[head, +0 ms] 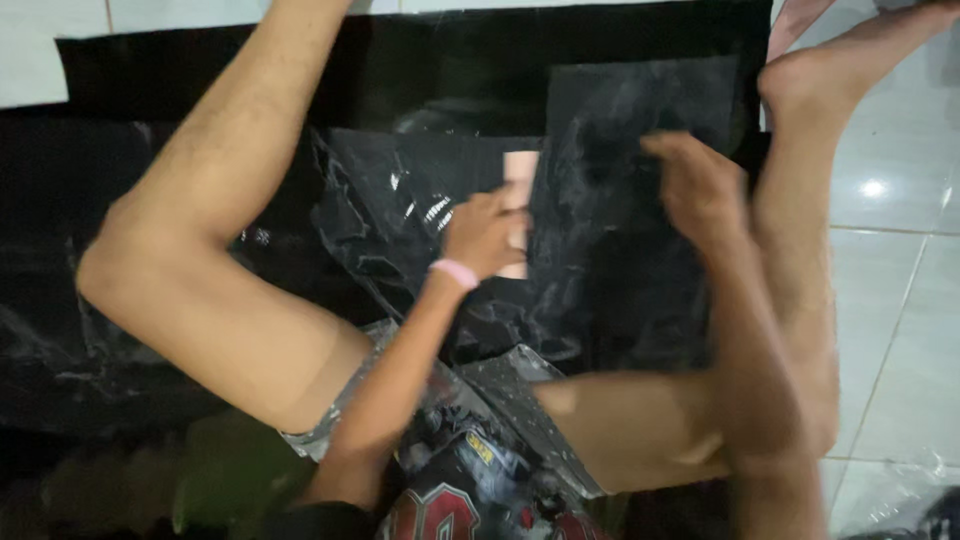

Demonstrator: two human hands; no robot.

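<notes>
left hand (pixel 487 232): fingers curled on a pale card (pixel 520 200), gripping its lower edge, pink band (pixel 455 272) at wrist | right hand (pixel 700 185): blurred, fingers spread, resting flat on black sheet (pixel 640 110), holding nothing | card: between the knees, against glossy black plastic (pixel 400 200) | floor: white tiles (pixel 890 250) at right

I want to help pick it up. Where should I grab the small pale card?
Grab the pale card by its top edge, coming from above. It stands upright on the shiny black sheet, and the left hand already covers its lower half, so only the top is free.
</notes>
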